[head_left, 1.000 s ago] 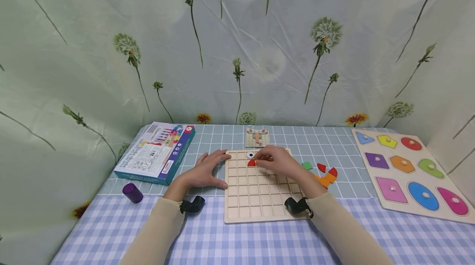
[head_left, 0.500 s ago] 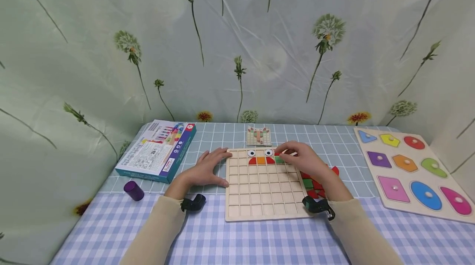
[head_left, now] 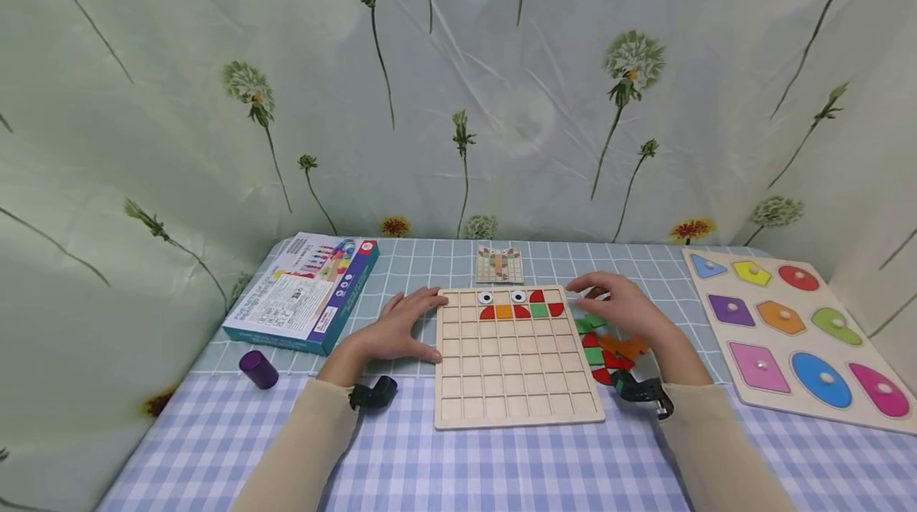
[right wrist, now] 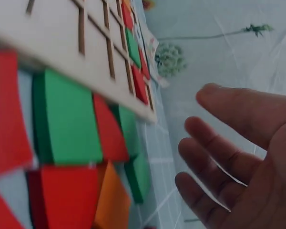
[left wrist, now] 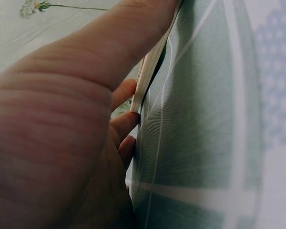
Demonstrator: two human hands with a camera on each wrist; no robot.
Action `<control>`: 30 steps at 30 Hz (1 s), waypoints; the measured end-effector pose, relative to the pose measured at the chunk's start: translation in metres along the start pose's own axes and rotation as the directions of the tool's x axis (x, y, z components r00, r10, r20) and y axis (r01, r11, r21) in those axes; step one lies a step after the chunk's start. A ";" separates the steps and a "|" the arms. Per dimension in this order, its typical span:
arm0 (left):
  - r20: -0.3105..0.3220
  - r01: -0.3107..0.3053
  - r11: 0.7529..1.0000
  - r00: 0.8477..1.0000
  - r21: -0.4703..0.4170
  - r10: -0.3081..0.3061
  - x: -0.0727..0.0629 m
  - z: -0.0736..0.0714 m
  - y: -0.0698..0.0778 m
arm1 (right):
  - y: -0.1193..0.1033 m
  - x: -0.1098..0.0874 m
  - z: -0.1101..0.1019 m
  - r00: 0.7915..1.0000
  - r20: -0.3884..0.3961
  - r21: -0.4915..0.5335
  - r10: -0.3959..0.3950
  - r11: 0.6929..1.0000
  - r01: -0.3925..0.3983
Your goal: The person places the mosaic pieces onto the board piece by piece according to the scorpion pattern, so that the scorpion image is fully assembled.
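The left hand point(head_left: 397, 329) lies with its fingers and thumb spread against the left edge of the wooden grid board point(head_left: 516, 373), which sits flat on the table in front of the person. The right hand point(head_left: 619, 309) is apart from the board's upper right corner, fingers relaxed and loosely bent, with nothing in its hold. Two eye pieces point(head_left: 485, 298) and red, orange and green pieces point(head_left: 539, 310) fill cells in the board's top two rows (a small pattern card point(head_left: 499, 265) lies just beyond). Loose coloured pieces point(head_left: 593, 355) lie beside the board's right edge.
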State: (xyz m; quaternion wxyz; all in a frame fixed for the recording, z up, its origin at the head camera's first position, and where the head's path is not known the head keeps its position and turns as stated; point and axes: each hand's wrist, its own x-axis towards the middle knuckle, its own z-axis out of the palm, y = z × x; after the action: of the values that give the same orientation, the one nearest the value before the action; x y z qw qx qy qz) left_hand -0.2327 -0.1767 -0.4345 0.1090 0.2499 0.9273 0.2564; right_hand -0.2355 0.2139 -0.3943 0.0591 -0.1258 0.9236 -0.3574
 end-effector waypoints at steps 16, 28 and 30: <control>0.006 0.005 1.000 1.000 -0.012 -0.004 -0.001 -0.002 0.002 | 0.022 -0.006 -0.008 0.997 0.053 -0.080 0.059 0.995 -0.055; 0.010 -0.003 1.000 1.000 -0.001 0.003 -0.001 -0.002 0.002 | 0.027 -0.008 -0.004 0.998 0.045 -0.125 0.051 0.991 -0.045; 0.004 -0.004 1.000 1.000 0.003 0.004 -0.001 -0.002 0.002 | 0.028 -0.007 -0.004 0.998 0.042 -0.126 0.043 0.991 -0.038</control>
State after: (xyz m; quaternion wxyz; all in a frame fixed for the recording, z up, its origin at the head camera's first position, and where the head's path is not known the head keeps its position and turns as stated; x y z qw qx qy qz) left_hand -0.2314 -0.1768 -0.4314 0.1102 0.2523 0.9270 0.2546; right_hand -0.2345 0.2382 -0.4099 0.0791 -0.1184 0.9450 -0.2946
